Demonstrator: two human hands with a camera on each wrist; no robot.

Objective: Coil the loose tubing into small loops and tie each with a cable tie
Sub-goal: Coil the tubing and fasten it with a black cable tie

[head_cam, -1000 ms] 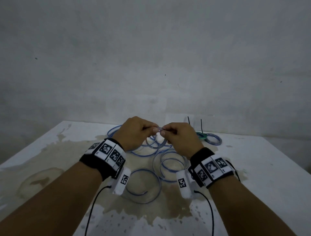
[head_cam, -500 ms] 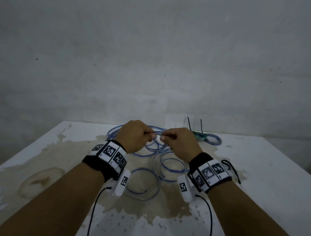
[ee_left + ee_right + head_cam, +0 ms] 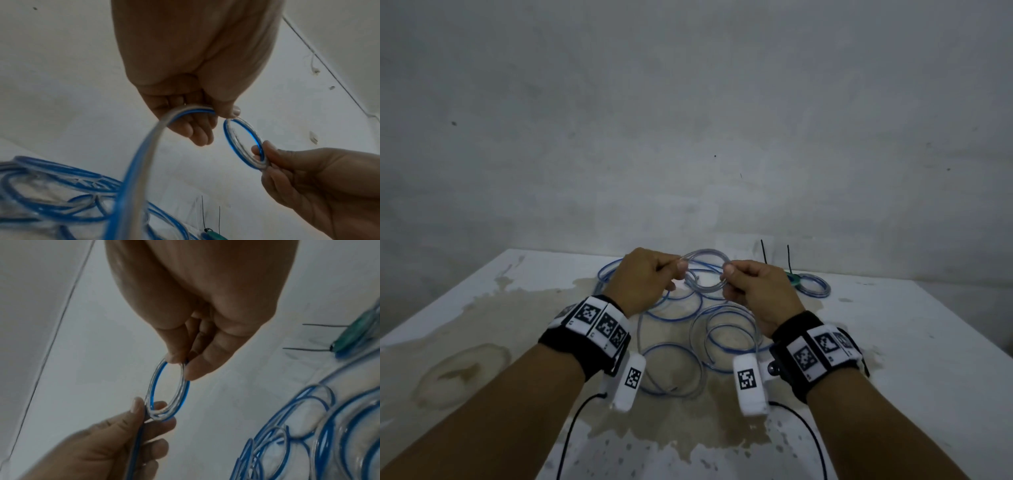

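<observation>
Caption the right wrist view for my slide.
Right hand and left hand pinch a small tubing loop between them above the table.

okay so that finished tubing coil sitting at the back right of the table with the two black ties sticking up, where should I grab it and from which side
Take the tied coil by its bare right-hand arc, coming down from above with a thumb-and-finger grip. It lies flat on the table, so only the rim offers a hold. The two cable-tie tails stand upright on its left, near the right hand; that side looks awkward.
</observation>
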